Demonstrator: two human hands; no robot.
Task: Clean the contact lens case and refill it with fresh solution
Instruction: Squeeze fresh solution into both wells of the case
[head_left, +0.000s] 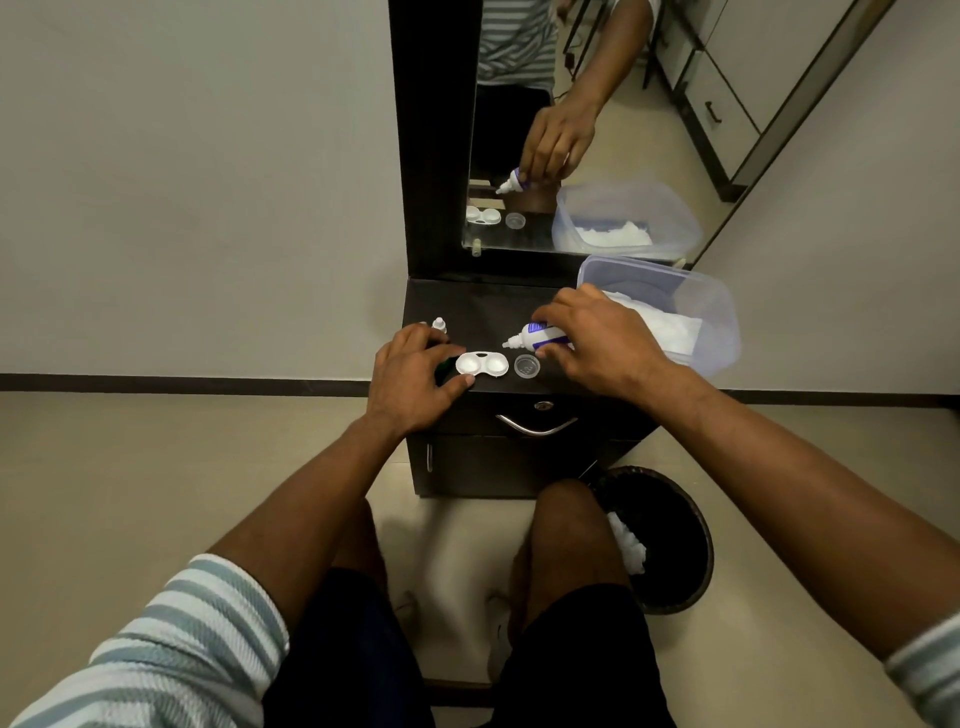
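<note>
A white contact lens case (482, 364) lies open on the dark cabinet top (488, 306), both wells facing up. My left hand (410, 379) rests at its left end, thumb and fingers touching the case and covering something dark green. My right hand (592, 338) grips a white solution bottle (535, 335) with a purple label, tilted on its side, nozzle pointing left above the case's right well. A small clear round cap (527, 366) sits just right of the case.
A second small white bottle (439, 326) stands behind my left hand. A clear plastic tub (722, 312) with white tissues sits at the right. A mirror (571, 130) rises behind. A dark bin (670, 540) with crumpled tissue stands on the floor beside my right knee.
</note>
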